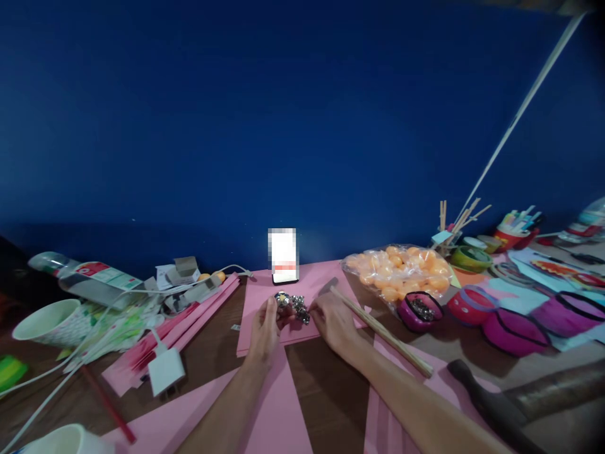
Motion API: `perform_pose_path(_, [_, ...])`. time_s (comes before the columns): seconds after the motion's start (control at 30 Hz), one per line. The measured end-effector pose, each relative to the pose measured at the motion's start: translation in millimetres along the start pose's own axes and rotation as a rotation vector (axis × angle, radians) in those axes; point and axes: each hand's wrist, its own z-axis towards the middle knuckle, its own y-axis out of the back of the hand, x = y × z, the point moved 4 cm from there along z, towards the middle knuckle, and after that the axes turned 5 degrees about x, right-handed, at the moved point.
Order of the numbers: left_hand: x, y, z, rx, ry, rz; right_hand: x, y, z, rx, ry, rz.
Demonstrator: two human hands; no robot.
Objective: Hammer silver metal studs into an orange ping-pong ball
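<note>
My left hand [263,331] and my right hand [333,323] meet over a pink sheet [309,287] on the brown table. Between their fingertips sits a cluster of small silver bells [293,306]. Both hands are closed in a pinch on it. A phone [283,255] stands upright just beyond the cluster, at the blue wall. A long wooden stick [380,331] lies slanted just right of my right hand.
A bag of orange balls [399,271] lies at right, with a pink bowl of bells [420,311] and other painted bowls [515,328] beside it. Left are a plastic bottle [87,277], a paper cup [51,321], a white charger [165,372] and pink strips [179,334]. A hammer [496,403] lies front right.
</note>
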Motion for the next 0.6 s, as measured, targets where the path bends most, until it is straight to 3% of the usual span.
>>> perform_pose_path(0.2, [1.6, -0.5, 0.9, -0.007, -0.003, -0.006, -4.4, -2.2, 1.4, -0.071, -0.024, 0.154])
perform_pose_path(0.6, [-1.2, -5.2, -2.2, 0.047, 0.001, -0.041, 2.4, 2.6, 1.7, -0.093, -0.002, 0.325])
